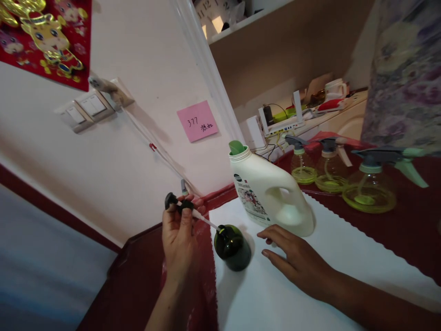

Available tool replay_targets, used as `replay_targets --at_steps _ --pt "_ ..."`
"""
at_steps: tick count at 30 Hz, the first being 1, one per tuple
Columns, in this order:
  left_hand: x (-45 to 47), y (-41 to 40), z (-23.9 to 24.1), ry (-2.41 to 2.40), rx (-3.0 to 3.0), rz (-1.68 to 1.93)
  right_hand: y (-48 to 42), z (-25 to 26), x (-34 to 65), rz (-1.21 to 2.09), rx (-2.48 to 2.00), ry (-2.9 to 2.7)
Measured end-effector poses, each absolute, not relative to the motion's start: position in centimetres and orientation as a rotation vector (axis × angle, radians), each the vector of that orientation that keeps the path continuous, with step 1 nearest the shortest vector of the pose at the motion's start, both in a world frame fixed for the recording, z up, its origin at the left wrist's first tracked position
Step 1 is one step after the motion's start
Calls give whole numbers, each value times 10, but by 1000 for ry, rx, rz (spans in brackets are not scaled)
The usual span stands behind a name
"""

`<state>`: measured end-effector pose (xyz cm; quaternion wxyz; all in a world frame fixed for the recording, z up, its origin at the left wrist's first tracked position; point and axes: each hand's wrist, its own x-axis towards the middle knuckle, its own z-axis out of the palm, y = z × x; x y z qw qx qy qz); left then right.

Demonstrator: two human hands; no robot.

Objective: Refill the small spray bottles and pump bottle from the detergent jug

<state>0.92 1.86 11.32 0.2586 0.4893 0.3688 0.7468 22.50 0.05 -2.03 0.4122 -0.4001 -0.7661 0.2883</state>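
Observation:
Between the fingers of my left hand (pixel 181 227) is a black pump dispenser top (pixel 186 206), tilted, with its pale dip tube (pixel 206 219) slanting down to the mouth of a dark green bottle (pixel 234 252). Whether the tube's end is inside the mouth I cannot tell exactly. The bottle stands upright on a white sheet. To its right hovers my right hand (pixel 292 257), fingers apart and holding nothing, not touching the bottle. Behind them stands a large white jug (pixel 272 188) with a handle, its neck uncapped and a green spout (pixel 236 147) showing.
Several things stand at the right: clear spray bottles (pixel 370 191) with yellow-green liquid on the dark red table cover (pixel 409 225). The white sheet (pixel 275 303) has a scalloped edge. A wall with a pink note (pixel 197 121) rises at the left. Behind, a router (pixel 282 125) sits among clutter.

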Motion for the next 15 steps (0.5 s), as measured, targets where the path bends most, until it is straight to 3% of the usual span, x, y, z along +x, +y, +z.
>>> replay_targets --at_steps 10,15 --pt "2 12 38 1184 1329 1676 3 -15 219 830 -1071 -1850" --pt "-3 9 24 1249 1392 1532 16 3 198 933 -1104 -1870"
